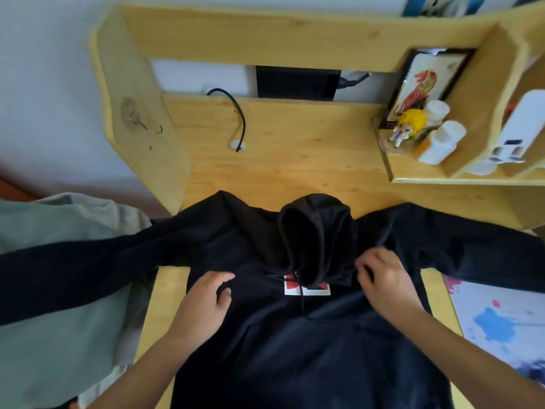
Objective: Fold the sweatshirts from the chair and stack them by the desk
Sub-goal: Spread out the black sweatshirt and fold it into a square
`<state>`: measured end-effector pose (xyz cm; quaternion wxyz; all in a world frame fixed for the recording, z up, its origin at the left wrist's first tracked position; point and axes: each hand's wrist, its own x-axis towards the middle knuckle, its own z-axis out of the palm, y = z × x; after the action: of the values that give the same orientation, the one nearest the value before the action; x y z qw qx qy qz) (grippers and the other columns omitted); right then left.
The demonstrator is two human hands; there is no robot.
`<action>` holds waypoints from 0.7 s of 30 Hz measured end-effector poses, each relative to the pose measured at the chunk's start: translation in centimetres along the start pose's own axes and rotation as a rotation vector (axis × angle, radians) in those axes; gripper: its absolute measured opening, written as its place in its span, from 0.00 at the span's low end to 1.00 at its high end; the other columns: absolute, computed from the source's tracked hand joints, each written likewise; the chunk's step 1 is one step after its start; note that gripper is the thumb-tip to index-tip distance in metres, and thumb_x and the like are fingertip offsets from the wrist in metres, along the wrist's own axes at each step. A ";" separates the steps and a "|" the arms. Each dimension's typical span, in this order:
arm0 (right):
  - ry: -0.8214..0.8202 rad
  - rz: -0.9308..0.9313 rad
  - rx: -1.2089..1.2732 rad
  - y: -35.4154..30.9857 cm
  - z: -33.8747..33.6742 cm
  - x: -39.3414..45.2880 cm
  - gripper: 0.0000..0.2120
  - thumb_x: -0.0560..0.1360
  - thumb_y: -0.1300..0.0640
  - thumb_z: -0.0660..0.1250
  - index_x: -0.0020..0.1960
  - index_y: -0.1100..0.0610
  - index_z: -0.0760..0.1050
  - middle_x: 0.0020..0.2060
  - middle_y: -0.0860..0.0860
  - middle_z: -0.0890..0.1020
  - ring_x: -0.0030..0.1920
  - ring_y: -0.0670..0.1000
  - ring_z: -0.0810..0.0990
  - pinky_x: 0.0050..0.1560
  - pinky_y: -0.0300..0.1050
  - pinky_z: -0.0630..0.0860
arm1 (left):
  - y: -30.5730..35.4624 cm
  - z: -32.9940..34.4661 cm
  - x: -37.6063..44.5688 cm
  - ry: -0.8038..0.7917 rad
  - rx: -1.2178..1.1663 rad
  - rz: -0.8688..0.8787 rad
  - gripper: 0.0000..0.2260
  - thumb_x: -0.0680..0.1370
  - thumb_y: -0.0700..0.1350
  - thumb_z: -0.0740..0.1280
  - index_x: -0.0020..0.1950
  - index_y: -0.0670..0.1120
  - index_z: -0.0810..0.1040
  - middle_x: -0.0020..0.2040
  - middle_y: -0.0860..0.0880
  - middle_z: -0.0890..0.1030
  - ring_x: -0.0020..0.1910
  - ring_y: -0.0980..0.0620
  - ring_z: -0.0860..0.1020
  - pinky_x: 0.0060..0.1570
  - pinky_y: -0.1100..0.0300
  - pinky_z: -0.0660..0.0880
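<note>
On the wooden desk (295,160) a black hoodie (295,349) lies chest-up, sleeves spread. The left hand (206,302) rests loosely curled on it, holding nothing; the right hand (386,281) pinches fabric beside the hood (318,237). The bunched hood could make a lumpy fold.

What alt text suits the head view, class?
A black hooded sweatshirt lies front-up, sleeves spread, on a pale wooden desk. The left hand rests on its chest; the right hand pinches fabric beside the hood.
</note>
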<state>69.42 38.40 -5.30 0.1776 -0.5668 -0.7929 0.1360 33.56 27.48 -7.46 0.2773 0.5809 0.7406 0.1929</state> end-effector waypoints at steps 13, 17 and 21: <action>-0.272 0.280 0.073 -8.5 1.7 13.6 0.15 0.77 0.59 0.61 0.61 0.54 0.78 0.53 0.52 0.80 0.53 0.55 0.79 0.48 0.46 0.77 | 2.5 0.7 -0.4 -0.474 0.187 -0.118 0.22 0.84 0.50 0.61 0.79 0.54 0.66 0.83 0.55 0.56 0.81 0.54 0.56 0.76 0.58 0.60; 0.108 0.139 0.524 -11.5 -7.4 11.0 0.13 0.77 0.67 0.62 0.54 0.52 0.79 0.50 0.47 0.73 0.50 0.41 0.74 0.55 0.34 0.70 | 4.8 -2.1 0.2 -0.190 -0.219 -0.163 0.14 0.84 0.47 0.64 0.69 0.57 0.76 0.69 0.59 0.76 0.67 0.61 0.74 0.68 0.62 0.69; -0.004 -0.105 0.710 -11.4 -13.4 1.7 0.17 0.68 0.73 0.64 0.46 0.52 0.78 0.55 0.50 0.75 0.60 0.45 0.75 0.57 0.32 0.69 | 5.8 -5.0 -0.9 0.031 -0.672 -0.279 0.11 0.81 0.39 0.66 0.58 0.53 0.82 0.56 0.55 0.84 0.56 0.60 0.81 0.60 0.59 0.75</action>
<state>65.10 36.51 11.73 0.3688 -0.4281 -0.7245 0.3947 34.92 28.29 0.10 0.4652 0.3478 0.7121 0.3945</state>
